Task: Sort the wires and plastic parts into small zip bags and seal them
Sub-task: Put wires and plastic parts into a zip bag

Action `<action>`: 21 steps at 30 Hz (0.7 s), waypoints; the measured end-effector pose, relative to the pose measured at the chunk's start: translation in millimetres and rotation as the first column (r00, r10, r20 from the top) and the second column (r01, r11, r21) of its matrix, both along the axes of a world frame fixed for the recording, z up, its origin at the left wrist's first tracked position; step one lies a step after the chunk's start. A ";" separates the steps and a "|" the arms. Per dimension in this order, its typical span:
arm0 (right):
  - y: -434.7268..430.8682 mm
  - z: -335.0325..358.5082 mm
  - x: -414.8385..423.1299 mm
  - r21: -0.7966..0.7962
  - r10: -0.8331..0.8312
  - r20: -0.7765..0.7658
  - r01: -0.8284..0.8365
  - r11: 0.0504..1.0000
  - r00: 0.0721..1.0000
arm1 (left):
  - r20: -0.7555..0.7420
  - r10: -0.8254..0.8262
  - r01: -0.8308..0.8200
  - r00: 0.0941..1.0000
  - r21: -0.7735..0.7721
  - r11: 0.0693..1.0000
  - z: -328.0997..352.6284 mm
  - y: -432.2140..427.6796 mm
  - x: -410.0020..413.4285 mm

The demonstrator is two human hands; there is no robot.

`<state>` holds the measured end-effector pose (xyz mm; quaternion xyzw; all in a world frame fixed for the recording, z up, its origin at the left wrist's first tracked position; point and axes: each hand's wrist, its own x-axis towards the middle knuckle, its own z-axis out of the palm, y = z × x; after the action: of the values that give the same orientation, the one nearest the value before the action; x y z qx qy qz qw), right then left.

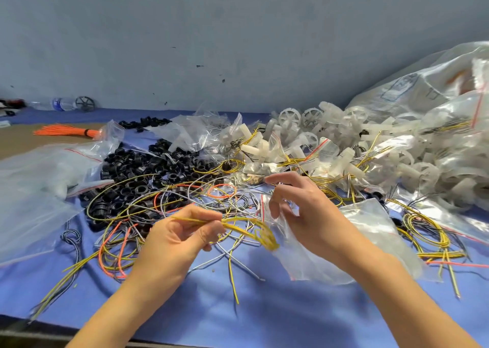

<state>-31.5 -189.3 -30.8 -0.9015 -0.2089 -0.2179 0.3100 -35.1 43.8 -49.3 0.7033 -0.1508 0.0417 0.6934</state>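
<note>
My left hand [177, 239] pinches a looped bundle of yellow wires [254, 230] and holds it just above the table. The bundle's far end lies inside the mouth of a small clear zip bag [312, 260]. My right hand [304, 210] holds that bag's upper edge with curled fingers, its index finger stretched out to the left. Under both hands lies a tangle of yellow, orange and grey loose wires [169, 202]. A heap of black plastic rings [137, 170] sits behind the left hand. White plastic parts [330, 141] are piled at the back right.
Large clear bags [34, 189] lie at the left, more bags [436, 96] with filled packets at the right. An orange wire bundle [66, 130] and a water bottle [57, 104] lie at the back left. A blue cloth [264, 308] covers the table; its front edge runs below my forearms.
</note>
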 end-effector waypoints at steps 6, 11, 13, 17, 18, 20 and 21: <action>-2.8 5.5 -2.3 0.086 -0.038 -0.042 0.042 0.995 0.998 | 0.207 0.097 -0.099 0.973 -0.002 0.995 16.5 -11.0 -1.8; -0.2 11.8 -8.5 0.122 -0.025 -0.039 0.030 0.992 0.999 | 0.460 -0.010 -0.143 0.888 0.295 0.945 3.7 -35.4 -8.0; 4.1 13.5 -10.5 0.129 -0.007 -0.014 0.008 0.992 1.000 | 0.531 -0.027 -0.176 0.847 0.329 0.928 0.8 -49.2 -7.7; 8.5 17.6 -12.9 0.243 -0.027 0.059 0.012 0.970 0.998 | 0.468 0.058 -0.232 0.882 0.324 0.917 -2.9 -79.0 -5.6; 9.5 18.7 -13.6 0.268 -0.036 0.072 0.015 0.963 0.997 | 0.403 0.070 -0.211 0.913 0.318 0.924 -3.3 -86.5 -4.7; 12.9 18.8 -15.1 0.264 -0.033 0.094 0.007 0.964 0.995 | 0.280 0.059 -0.142 0.958 0.286 0.947 -1.1 -101.5 -4.0; 15.7 17.5 -16.2 0.243 -0.026 0.101 0.001 0.970 0.995 | 0.211 0.032 -0.082 0.977 0.236 0.968 -1.0 -106.5 -3.6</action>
<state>-47.7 -173.5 -13.3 -0.8458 -0.1902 -0.2901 0.4053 -38.7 -62.8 -50.3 0.7789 -0.2051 0.1152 0.5814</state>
